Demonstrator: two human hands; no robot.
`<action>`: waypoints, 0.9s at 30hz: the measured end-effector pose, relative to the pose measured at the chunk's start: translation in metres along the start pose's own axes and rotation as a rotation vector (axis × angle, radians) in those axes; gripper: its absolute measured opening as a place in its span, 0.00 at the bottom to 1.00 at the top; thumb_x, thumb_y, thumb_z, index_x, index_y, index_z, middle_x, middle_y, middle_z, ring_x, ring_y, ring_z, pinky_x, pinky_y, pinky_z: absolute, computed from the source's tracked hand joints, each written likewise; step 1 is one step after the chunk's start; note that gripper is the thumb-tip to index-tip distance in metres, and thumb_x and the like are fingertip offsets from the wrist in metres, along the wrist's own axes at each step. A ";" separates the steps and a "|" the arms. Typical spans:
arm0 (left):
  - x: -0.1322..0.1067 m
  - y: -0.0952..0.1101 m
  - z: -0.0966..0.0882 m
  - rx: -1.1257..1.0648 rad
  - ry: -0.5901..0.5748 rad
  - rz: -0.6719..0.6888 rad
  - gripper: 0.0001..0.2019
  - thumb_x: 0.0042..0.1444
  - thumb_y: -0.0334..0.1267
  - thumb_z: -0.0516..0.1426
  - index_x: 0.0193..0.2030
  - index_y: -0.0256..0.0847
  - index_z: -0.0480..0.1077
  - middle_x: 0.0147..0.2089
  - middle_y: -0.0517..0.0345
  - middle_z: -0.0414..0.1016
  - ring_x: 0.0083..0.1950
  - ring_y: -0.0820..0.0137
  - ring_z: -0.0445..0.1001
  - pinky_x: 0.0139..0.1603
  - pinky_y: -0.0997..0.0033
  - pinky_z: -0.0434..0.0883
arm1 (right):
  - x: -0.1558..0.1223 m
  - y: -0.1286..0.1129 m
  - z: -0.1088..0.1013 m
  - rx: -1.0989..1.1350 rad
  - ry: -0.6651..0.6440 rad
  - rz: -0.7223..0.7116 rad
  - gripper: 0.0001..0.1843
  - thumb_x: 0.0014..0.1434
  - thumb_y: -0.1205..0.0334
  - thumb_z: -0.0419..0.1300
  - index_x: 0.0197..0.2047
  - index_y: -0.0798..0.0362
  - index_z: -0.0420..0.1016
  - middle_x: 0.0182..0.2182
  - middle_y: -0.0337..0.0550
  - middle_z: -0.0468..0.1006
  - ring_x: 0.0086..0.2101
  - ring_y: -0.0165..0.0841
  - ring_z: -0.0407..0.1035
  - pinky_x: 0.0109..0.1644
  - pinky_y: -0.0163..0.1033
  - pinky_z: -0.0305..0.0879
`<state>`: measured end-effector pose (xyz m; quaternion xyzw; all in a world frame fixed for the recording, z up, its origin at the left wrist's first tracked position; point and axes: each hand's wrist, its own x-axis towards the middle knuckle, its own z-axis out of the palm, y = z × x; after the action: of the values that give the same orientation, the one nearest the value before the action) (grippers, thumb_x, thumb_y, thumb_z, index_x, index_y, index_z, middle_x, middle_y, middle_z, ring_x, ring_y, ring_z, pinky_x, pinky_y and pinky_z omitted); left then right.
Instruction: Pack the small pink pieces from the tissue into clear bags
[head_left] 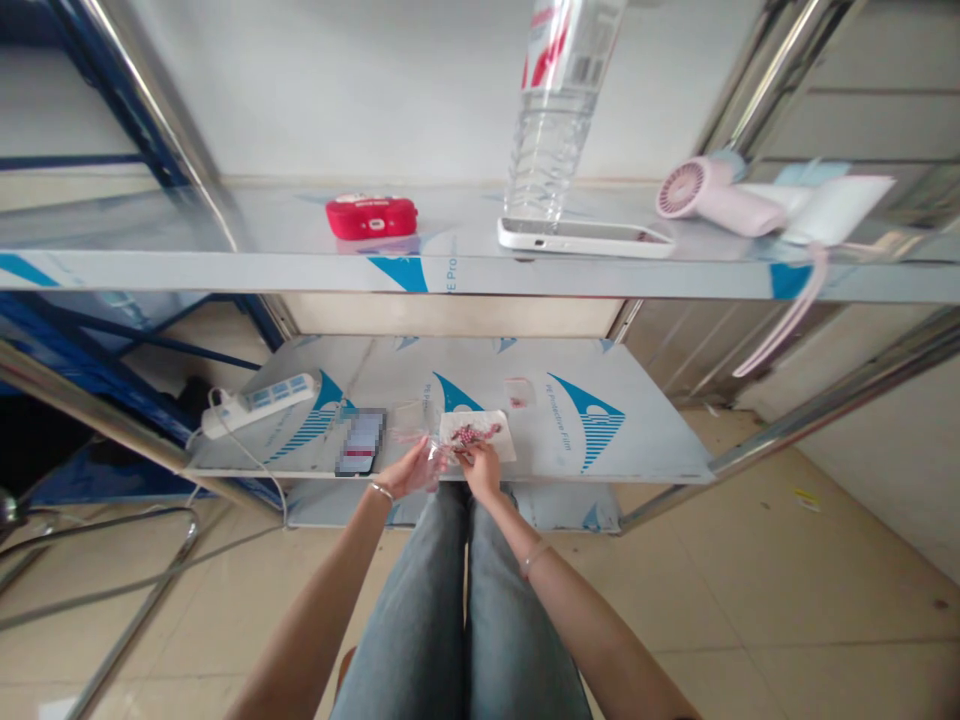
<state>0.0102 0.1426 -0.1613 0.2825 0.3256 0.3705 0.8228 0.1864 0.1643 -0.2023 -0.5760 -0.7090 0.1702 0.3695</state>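
My left hand [411,470] is at the front edge of the lower metal shelf [645,440], its fingers curled round a small clear plastic bag [433,458]. My right hand [480,468] is beside it, fingers pinched together at the edge of a white tray [504,448] that holds small pink and red pieces [472,434]. What the right fingers pinch is too small to make out. A phone [361,441] lies on the shelf just left of my left hand.
A white power strip [259,402] lies at the shelf's left, a small packet [519,392] further back. The upper shelf [225,265] carries a red case [372,216], a white phone [585,238], a water bottle [555,110] and a pink hair dryer [712,195].
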 end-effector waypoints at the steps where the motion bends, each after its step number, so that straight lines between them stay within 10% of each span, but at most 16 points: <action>1: -0.002 0.004 0.004 0.019 -0.002 0.003 0.23 0.56 0.56 0.53 0.39 0.33 0.73 0.31 0.53 0.74 0.27 0.71 0.71 0.24 0.74 0.67 | 0.003 -0.004 -0.003 0.078 0.039 0.008 0.07 0.55 0.63 0.61 0.35 0.54 0.79 0.34 0.47 0.77 0.39 0.38 0.69 0.48 0.42 0.62; 11: -0.007 0.023 0.038 0.144 -0.003 0.016 0.22 0.56 0.55 0.53 0.39 0.35 0.72 0.33 0.53 0.75 0.31 0.71 0.73 0.25 0.75 0.69 | 0.026 -0.057 -0.070 0.400 -0.088 -0.232 0.09 0.57 0.60 0.60 0.30 0.53 0.79 0.30 0.44 0.76 0.36 0.33 0.69 0.41 0.37 0.65; 27: -0.019 0.029 0.078 0.458 -0.061 0.142 0.21 0.45 0.46 0.65 0.43 0.33 0.74 0.47 0.42 0.77 0.42 0.62 0.77 0.37 0.69 0.72 | 0.033 -0.051 -0.125 0.531 -0.402 -0.118 0.13 0.52 0.54 0.62 0.27 0.56 0.75 0.25 0.40 0.76 0.28 0.30 0.67 0.33 0.34 0.62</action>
<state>0.0462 0.1268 -0.0853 0.4948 0.3553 0.3352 0.7188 0.2391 0.1582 -0.0735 -0.3726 -0.7308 0.4372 0.3687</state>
